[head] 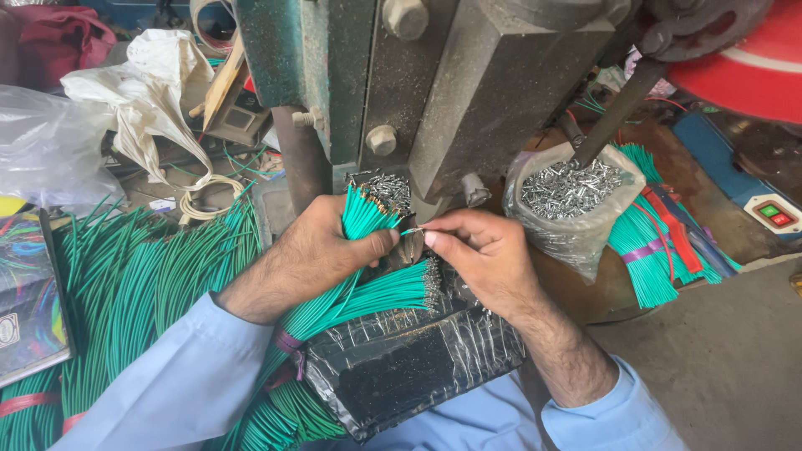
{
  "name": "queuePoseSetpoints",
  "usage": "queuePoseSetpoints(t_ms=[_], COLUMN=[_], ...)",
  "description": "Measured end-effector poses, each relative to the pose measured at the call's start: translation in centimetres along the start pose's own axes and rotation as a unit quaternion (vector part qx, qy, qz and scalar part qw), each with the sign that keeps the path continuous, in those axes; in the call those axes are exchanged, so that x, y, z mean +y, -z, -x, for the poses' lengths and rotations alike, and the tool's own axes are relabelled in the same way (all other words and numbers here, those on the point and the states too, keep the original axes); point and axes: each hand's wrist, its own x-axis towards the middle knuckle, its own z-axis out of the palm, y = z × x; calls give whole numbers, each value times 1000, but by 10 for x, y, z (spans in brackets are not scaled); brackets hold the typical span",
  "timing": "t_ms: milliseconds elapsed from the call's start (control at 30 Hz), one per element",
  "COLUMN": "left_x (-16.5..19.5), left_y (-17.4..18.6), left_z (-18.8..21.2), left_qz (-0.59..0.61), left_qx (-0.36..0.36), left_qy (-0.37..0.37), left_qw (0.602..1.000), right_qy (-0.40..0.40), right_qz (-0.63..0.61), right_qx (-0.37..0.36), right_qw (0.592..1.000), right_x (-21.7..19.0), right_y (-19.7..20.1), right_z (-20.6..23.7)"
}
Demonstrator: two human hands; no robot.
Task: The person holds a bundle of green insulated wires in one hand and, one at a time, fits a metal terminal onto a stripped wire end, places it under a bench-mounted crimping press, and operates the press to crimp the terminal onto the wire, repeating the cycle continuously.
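Observation:
My left hand (pixel 322 250) grips a bundle of green wires (pixel 363 215), their cut ends pointing up toward the grey press machine (pixel 468 92). With thumb and forefinger, my right hand (pixel 480 250) pinches a single wire with a small metal terminal (pixel 413 231) at its tip, right beside the left thumb. Below the hands, a second bunch of green wires with terminals fitted (pixel 393 292) lies across a black wrapped block (pixel 409 363). Loose metal terminals (pixel 386 188) sit at the machine's base.
A plastic bag of metal terminals (pixel 568 192) stands to the right, with bound green wire bundles (pixel 647 250) beyond it. A large heap of green wires (pixel 142 267) lies left. White plastic bags (pixel 142 92) and a switch box with coloured buttons (pixel 777 215) are nearby.

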Motion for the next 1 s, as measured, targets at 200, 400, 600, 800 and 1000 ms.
queuePoseSetpoints(t_ms=[200, 400, 600, 800, 1000], left_x=[-2, -4, -1, -6, -8], left_y=[5, 3, -1, 3, 10], left_z=[4, 1, 4, 1, 1], left_qz=[18, 15, 30, 28, 31], left_qx=[-3, -12, -31, -13, -10], left_qy=[25, 14, 6, 13, 5], left_qw=[1000, 1000, 999, 999, 999], right_qy=[14, 43, 25, 42, 54], right_qz=[172, 378, 295, 89, 18], right_qx=[-19, -71, -5, 41, 26], right_qw=[985, 922, 955, 994, 998], right_x=[-32, -33, -13, 4, 7], right_y=[18, 23, 21, 16, -9], right_z=[27, 38, 40, 17, 1])
